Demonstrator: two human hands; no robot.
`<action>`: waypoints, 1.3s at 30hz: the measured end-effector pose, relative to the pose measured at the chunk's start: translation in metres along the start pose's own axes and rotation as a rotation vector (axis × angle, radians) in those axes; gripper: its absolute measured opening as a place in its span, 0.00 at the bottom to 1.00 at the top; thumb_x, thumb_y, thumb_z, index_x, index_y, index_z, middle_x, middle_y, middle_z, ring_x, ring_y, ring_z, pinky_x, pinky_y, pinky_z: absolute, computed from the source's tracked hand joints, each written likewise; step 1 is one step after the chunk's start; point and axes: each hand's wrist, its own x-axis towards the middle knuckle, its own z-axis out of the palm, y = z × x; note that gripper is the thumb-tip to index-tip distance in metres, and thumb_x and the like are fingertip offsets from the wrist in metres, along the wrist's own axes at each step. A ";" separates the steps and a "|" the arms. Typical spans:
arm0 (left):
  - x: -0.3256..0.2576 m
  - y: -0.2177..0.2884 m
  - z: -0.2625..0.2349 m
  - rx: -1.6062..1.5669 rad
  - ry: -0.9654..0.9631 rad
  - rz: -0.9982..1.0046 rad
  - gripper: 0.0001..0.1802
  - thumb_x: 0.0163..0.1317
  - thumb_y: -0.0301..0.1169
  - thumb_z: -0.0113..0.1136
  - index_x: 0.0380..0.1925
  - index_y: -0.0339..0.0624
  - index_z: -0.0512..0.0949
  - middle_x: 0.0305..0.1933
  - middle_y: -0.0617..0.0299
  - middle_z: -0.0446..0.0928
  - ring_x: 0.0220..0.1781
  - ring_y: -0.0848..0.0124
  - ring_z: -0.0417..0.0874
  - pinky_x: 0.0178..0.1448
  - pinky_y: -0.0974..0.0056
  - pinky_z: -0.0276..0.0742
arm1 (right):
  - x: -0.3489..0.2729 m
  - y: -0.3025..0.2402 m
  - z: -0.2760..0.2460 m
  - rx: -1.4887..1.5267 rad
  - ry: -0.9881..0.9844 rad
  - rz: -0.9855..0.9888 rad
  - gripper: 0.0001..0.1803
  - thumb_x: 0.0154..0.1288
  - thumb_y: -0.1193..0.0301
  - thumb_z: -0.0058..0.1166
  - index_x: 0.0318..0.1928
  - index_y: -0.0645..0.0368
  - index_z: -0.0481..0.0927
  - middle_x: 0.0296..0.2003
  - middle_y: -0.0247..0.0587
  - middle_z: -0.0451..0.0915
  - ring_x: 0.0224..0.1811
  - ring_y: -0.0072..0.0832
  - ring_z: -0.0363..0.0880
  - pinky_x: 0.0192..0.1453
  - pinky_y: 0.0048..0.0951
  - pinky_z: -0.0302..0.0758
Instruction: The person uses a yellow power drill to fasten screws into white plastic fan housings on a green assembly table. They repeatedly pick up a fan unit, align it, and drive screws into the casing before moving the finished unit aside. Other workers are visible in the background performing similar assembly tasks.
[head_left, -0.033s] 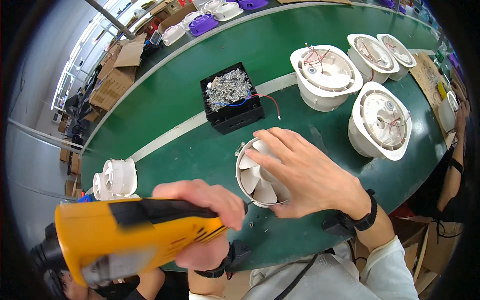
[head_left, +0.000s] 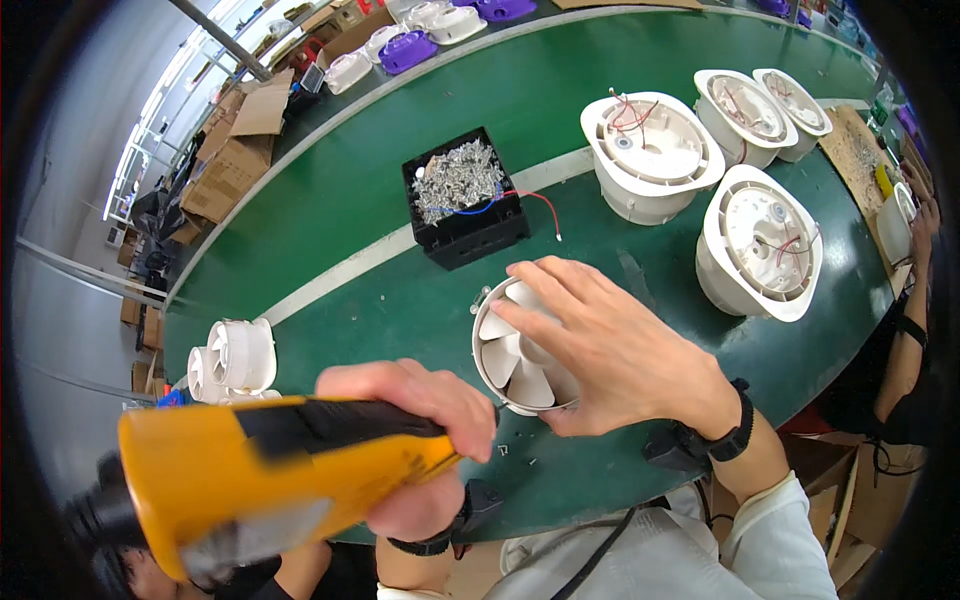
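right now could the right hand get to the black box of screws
Probably yes. The right hand rests on the white fan wheel, and the black box of screws sits just beyond it on the green table, with only bare surface and a thin red wire between them.

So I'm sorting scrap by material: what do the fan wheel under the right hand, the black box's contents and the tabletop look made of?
Fan wheel: apparently moulded plastic, matte white, with thin uniform blades. Contents of the black box: likely metal, small silvery pieces that glint, probably screws. Tabletop: a smooth dark green covering with a soft sheen, perhaps rubber or vinyl; the look leaves it open.
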 end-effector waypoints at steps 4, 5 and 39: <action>0.006 0.004 0.010 0.158 -0.032 -0.083 0.38 0.45 0.64 0.63 0.27 0.35 0.67 0.17 0.59 0.71 0.16 0.71 0.71 0.21 0.67 0.70 | 0.000 0.000 0.001 0.010 0.000 0.004 0.45 0.34 0.62 0.65 0.56 0.69 0.64 0.55 0.63 0.63 0.59 0.54 0.62 0.65 0.44 0.60; 0.008 -0.002 0.008 0.191 -0.068 -0.020 0.38 0.49 0.66 0.57 0.34 0.38 0.64 0.17 0.60 0.69 0.13 0.71 0.69 0.18 0.68 0.68 | 0.000 -0.001 -0.001 0.007 0.004 0.004 0.45 0.34 0.62 0.65 0.56 0.69 0.64 0.54 0.63 0.63 0.59 0.54 0.62 0.65 0.44 0.60; -0.010 0.009 0.004 0.175 0.002 0.203 0.38 0.57 0.65 0.49 0.47 0.41 0.59 0.21 0.59 0.70 0.15 0.68 0.70 0.19 0.64 0.69 | -0.005 -0.009 0.008 -0.019 0.155 0.083 0.41 0.38 0.60 0.68 0.54 0.68 0.68 0.51 0.63 0.64 0.55 0.52 0.64 0.61 0.42 0.65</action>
